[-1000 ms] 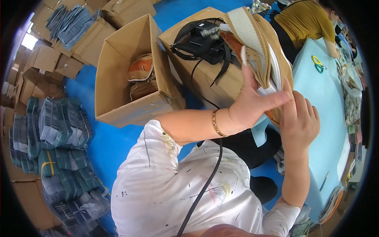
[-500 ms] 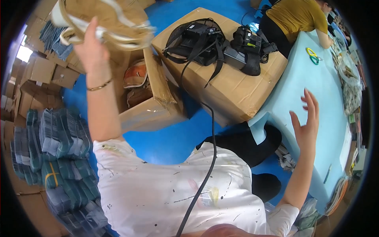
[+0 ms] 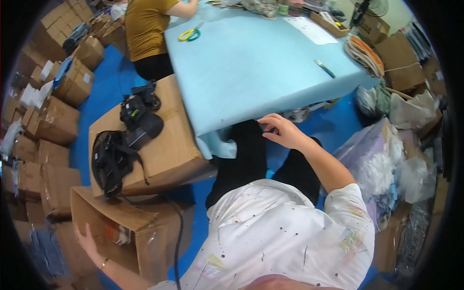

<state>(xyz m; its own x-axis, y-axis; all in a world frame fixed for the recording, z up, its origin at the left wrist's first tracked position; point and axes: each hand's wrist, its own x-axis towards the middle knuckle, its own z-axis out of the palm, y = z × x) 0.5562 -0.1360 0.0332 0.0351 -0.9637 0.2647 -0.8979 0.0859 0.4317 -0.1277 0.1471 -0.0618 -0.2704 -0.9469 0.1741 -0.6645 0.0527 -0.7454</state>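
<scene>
My left hand (image 3: 88, 245) reaches over the open cardboard box (image 3: 141, 218) at the lower left, fingers spread and holding nothing. Inside the box, partly in shadow, lies an orange-and-white item (image 3: 117, 233) whose kind I cannot make out. Above my lap, close to the table's near edge, my right hand (image 3: 285, 133) hangs with loosely bent fingers and nothing in them. The table (image 3: 232, 72) has a light blue cover. On it lie yellow-and-green scissors (image 3: 190, 34) and a small green-handled tool (image 3: 325, 69).
A closed carton (image 3: 166, 140) bears a black harness bag (image 3: 113, 159) and a black camera-like device (image 3: 140, 113). A person in a mustard top (image 3: 147, 29) is at the table's far left. Plastic-wrapped bundles (image 3: 372, 159) stand right; a black cable (image 3: 180, 241) runs beside me.
The view has swung to the right. My left hand no longer holds the tan-and-white fabric piece and is now lower, at the box. My right hand has come nearer my lap.
</scene>
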